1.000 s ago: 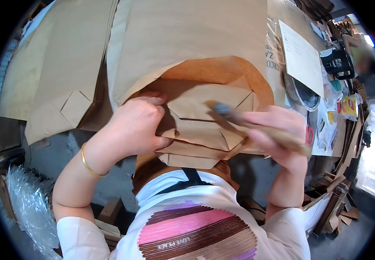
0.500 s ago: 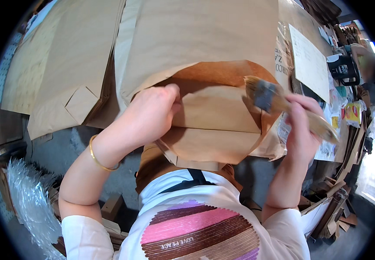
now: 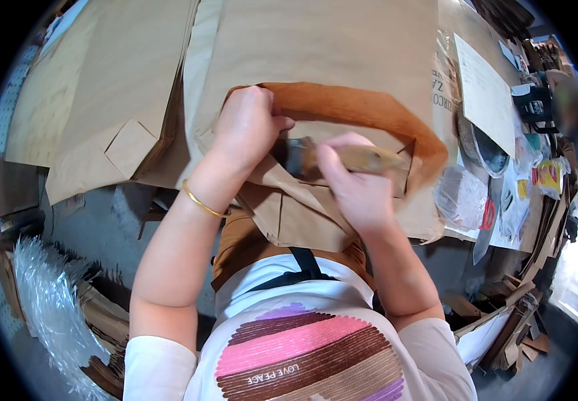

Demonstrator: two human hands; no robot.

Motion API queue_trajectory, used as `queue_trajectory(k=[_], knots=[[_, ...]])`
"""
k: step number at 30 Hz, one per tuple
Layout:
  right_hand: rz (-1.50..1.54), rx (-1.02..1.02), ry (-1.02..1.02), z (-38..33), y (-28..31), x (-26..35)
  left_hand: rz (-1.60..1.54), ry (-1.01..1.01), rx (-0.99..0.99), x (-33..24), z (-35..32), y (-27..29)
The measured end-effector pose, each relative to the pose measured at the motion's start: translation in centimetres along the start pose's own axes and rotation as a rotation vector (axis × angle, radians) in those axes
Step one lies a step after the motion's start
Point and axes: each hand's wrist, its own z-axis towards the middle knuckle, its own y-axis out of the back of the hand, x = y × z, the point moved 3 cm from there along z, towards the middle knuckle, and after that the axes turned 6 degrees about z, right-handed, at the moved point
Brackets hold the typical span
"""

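Observation:
A large brown paper bag (image 3: 329,47) lies flat on the table, its near end spread open with an orange-brown inner layer showing. My left hand (image 3: 250,120) is closed on the left side of that opening, the paper's edge pinched in its fingers. In my right hand (image 3: 362,184) is a wide paintbrush (image 3: 362,158), held by its wooden handle. The metal band of the brush points left, toward my left wrist, over the opened paper. Its bristles are dark and partly hidden beside my left hand. Folded paper flaps hang over the table's near edge.
More brown paper bags (image 3: 122,73) are stacked on the left. At right stand a round tub (image 3: 481,144) under a white board (image 3: 484,93), a clear plastic bundle (image 3: 461,197), and red-handled scissors (image 3: 488,214). Clear plastic strips (image 3: 51,307) hang at lower left.
My right hand has brought the brush left and down into the opening. My left hand has moved slightly up, lifting the paper edge, and the near flaps have folded over.

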Motion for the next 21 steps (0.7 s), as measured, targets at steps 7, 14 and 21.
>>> queue_trajectory(k=[7,14,21], knots=[[-0.667,-0.192,0.212,-2.2,8.7,1.5,0.293,-0.140,-0.045,-1.7,-0.4,-0.2],[0.329,-0.350,0.211,-0.6,10.8,1.9,0.622,-0.413,-0.180,-4.8,-1.4,-1.1],[1.319,-0.097,0.099,5.6,5.5,-8.4,0.698,-0.464,-0.138,-5.1,-1.6,-2.2]])
